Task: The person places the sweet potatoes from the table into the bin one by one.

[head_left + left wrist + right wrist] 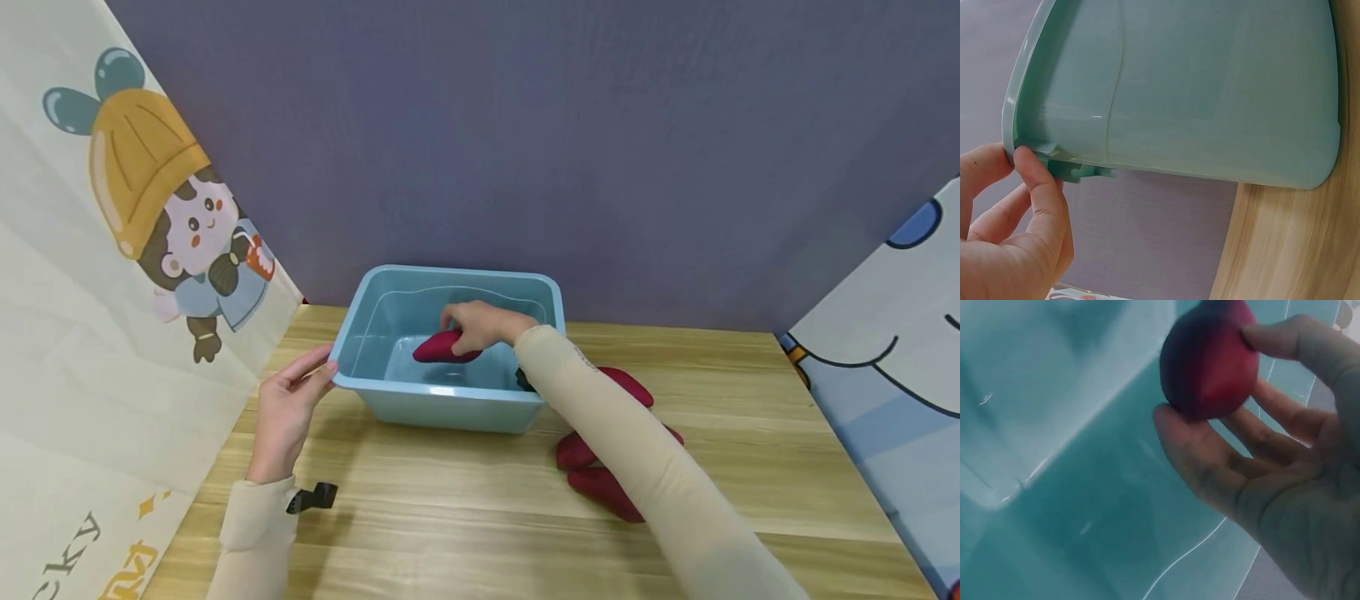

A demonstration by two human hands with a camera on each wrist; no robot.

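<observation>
A light blue plastic bin [442, 410] stands on the wooden table against the back wall. My left hand [288, 408] pinches the bin's rim at its left side; in the left wrist view, thumb and fingers [1041, 187] meet at the edge beside a green tab. Inside the bin, my right hand [483, 325] holds a dark red sweet potato [435, 348] with tapered ends. The right wrist view shows the sweet potato [1210, 369] between thumb and fingertips, over the bin's inner wall. Several more red sweet potatoes [603, 492] lie right of the bin, partly hidden by my right sleeve.
The wooden table [450, 517] runs back to a grey-purple wall [487, 142]. A white panel with a cartoon figure [180, 217] borders the left, and another printed panel [862, 333] borders the right. My right forearm crosses over the bin's near right corner.
</observation>
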